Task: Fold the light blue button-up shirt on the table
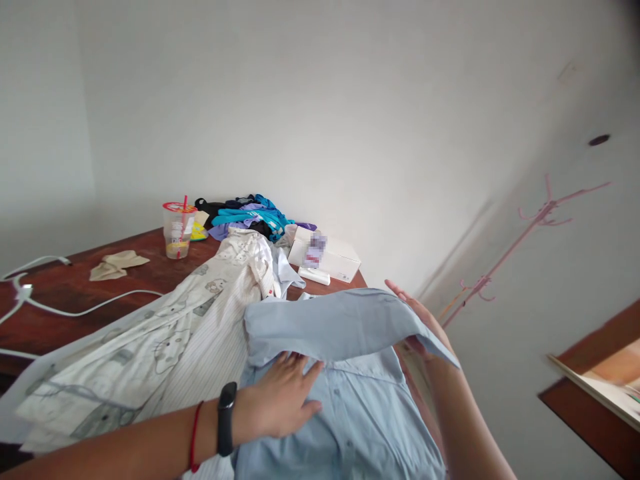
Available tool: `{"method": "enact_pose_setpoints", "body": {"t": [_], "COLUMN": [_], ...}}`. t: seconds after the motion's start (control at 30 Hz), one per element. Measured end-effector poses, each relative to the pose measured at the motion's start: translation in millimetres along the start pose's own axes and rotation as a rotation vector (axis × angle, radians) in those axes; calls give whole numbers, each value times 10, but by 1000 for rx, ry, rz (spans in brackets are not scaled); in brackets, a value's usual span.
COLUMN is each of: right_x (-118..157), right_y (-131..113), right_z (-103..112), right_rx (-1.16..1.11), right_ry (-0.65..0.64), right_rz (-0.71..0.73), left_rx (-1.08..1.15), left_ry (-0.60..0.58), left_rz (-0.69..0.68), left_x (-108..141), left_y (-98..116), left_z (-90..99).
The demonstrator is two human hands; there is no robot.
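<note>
Pale wall [350, 120] behind lower-centre soft, light shirt [350, 413], probably best held by sleeve [325, 327] edges; left hand [280, 400] flat, unclenched, right hand [430, 320] under sleeve, grip unclear.

Right hand [427, 316] — partly hidden (seemingly behind the blue shirt [325, 327]).

left hand [280, 402] palm-down; right hand [429, 320] raised, perhaps slightly cupped.

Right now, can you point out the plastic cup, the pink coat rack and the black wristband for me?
Plastic cup [175, 233]: head view, on its clear side wall.
Pink coat rack [511, 241]: head view, on its slanting pole.
Black wristband [225, 427]: head view, on its strap below the screen.
</note>
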State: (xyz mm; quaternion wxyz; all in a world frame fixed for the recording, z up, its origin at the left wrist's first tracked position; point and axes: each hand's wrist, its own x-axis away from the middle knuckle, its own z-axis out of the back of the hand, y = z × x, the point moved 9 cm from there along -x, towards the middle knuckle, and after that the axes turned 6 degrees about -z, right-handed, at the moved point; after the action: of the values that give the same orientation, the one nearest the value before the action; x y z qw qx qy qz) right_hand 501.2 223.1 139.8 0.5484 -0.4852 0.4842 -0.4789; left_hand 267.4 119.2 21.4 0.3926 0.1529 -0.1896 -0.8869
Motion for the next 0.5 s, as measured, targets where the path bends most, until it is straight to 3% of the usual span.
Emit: {"method": "enact_pose_setpoints", "body": {"t": [0.1,0.2,0.33,0.5], "right_x": [-18,-41,-80,-51], "right_y": [-153,-133,269,844], "right_z": [201,455,702,921], "right_rx": [-4,83,343,483], "right_ry": [10,47,6,-42], "right_rz": [3,-23,-187,-275], "left_rx": [-80,-111,-87,17], "left_ry": [-43,-30,26,150], "left_rz": [83,183,283,235], "left_x": [-11,39,114,128], "left_y": [-99,-218,-380,-447], "left_z": [-6,13,-15,-51]}}
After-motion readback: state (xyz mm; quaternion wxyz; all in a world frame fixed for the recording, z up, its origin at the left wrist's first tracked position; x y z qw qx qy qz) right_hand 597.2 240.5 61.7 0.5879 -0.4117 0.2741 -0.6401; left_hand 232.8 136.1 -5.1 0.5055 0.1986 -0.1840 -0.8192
